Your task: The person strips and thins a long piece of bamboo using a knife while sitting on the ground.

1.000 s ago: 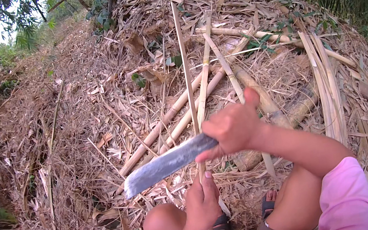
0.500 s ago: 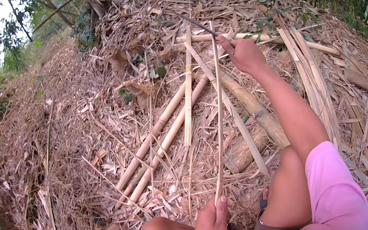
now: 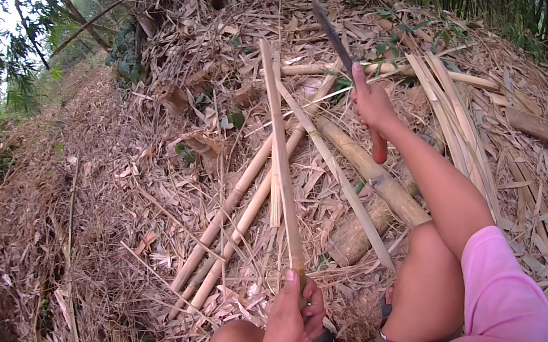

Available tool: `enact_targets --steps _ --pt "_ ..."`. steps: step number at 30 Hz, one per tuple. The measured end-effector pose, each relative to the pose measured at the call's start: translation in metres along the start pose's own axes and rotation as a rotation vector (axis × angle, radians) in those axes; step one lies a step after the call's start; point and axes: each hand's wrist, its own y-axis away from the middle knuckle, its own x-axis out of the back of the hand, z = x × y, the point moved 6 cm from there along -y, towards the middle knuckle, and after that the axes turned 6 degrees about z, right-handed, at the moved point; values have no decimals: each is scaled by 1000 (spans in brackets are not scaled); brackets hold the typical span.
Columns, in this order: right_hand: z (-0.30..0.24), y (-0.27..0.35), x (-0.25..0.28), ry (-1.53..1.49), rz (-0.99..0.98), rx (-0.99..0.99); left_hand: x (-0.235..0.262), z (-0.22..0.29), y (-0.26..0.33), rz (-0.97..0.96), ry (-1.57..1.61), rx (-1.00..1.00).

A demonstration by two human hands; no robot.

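My left hand is wrapped round the lower part of a long split bamboo strip, which stands nearly upright before me. The wrist and forearm come in from the lower edge. To the right, my right hand grips a machete by its reddish-brown handle. Its dark blade points up and away, apart from the strip. Beyond the hands, another bamboo strip slants over the litter. A thin pale sliver lies across the far poles.
Two bamboo poles lie to the left of the strip. A thicker bamboo pole and a short log rest near my right knee. Several split strips lie at the right. Bamboo stumps stick up from dry leaves.
The held bamboo strip has swung left and turns a broader face toward me. My right hand has come nearer, and the machete blade has swung upright, away from the strip.
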Motion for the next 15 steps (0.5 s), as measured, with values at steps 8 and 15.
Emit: enact_targets --steps 8,15 --pt "-116 123 -28 519 -339 808 11 2 -3 162 -157 -203" --pt "-123 190 -54 642 -662 913 32 19 -7 331 -43 -267"
